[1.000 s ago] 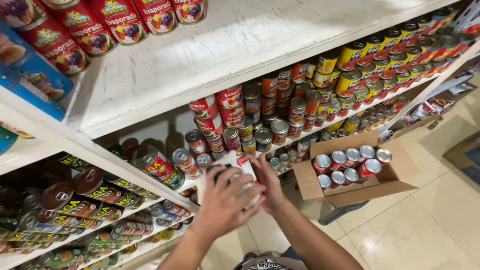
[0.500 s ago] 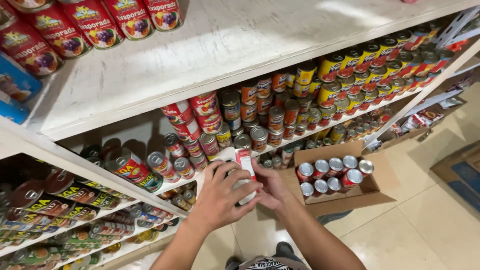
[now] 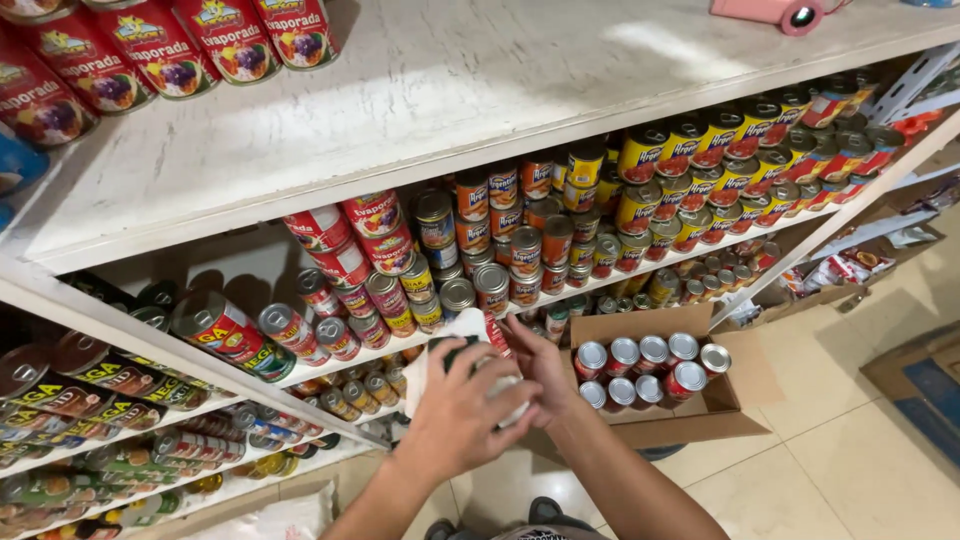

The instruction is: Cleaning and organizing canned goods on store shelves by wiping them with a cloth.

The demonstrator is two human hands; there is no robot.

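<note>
Low centre of frame, my left hand (image 3: 462, 412) wraps a can (image 3: 478, 362) in a white cloth (image 3: 440, 345); my right hand (image 3: 540, 362) steadies its far side, fingers curled; a box of red cans (image 3: 648, 362) sits open at right, within reach.

My left hand (image 3: 462, 415) and right hand (image 3: 540, 365) grip a glossy-labelled metal can (image 3: 490, 345) with white cloth; matt painted wooden shelf (image 3: 480, 80); dull brown cardboard box (image 3: 655, 415) of shiny-lidded tins.
</note>
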